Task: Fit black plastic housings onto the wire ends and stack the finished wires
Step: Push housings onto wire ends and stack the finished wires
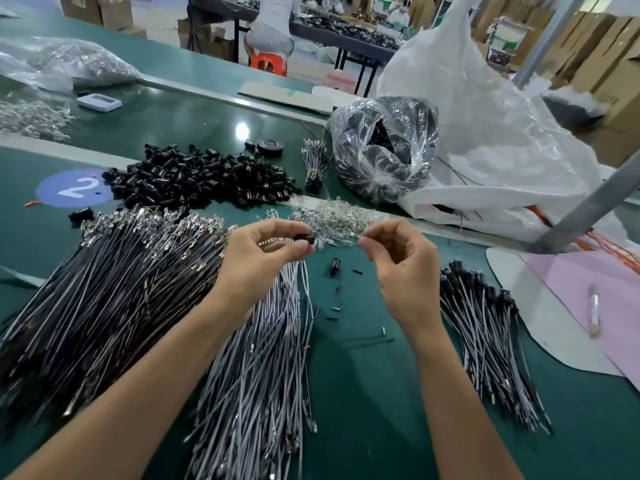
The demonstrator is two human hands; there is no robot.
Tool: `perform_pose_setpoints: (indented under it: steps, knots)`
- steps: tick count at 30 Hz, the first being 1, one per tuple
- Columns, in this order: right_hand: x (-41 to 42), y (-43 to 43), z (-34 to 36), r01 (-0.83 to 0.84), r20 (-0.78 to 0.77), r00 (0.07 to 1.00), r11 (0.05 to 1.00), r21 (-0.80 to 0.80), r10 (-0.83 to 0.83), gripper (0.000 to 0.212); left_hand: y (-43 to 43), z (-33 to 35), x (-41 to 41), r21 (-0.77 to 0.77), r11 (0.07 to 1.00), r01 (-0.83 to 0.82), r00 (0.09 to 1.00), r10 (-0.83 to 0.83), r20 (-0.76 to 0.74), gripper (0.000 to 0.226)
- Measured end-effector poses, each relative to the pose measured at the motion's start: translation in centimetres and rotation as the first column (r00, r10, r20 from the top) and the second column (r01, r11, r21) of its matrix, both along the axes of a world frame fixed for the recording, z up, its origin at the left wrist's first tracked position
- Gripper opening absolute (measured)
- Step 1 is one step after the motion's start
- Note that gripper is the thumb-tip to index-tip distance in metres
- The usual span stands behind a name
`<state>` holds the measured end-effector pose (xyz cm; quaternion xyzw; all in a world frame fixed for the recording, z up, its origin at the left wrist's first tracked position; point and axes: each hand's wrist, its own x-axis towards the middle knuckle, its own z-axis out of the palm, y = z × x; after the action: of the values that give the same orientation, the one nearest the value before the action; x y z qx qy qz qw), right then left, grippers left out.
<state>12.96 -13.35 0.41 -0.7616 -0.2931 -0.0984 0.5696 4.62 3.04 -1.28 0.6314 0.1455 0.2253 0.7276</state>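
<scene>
Left hand (263, 258) grip pinches small black plastic housing (305, 238), just left of right hand (403, 271), whose grip's pinched too. On what, can't tell. Best keep housing's opening square-on b4 pushing, no forcing.

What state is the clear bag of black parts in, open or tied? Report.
Open: the clear bag gapes at its mouth, black parts showing inside; no tie seen.

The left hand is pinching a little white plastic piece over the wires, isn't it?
Not quite: the piece the left hand pinches is black, not white. The head view shows that black housing at its fingertips, over the wires.
</scene>
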Motion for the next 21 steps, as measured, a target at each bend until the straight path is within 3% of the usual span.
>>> perform_pose_setpoints:
  steps: [6,21]
  knots:
    - [-0.1,0.1,-0.8,-0.005,0.035,0.999,1.000,-0.019,0.005,0.019,-0.7,-0.7,0.4,-0.058,0.998,0.032,0.994,-0.025,0.108,0.025]
    - [-1.1,1.2,-1.5,-0.030,-0.054,0.998,0.995,0.093,0.035,0.018,-1.6,-0.8,0.3,-0.041,0.992,0.119,0.986,-0.113,0.125,0.021]
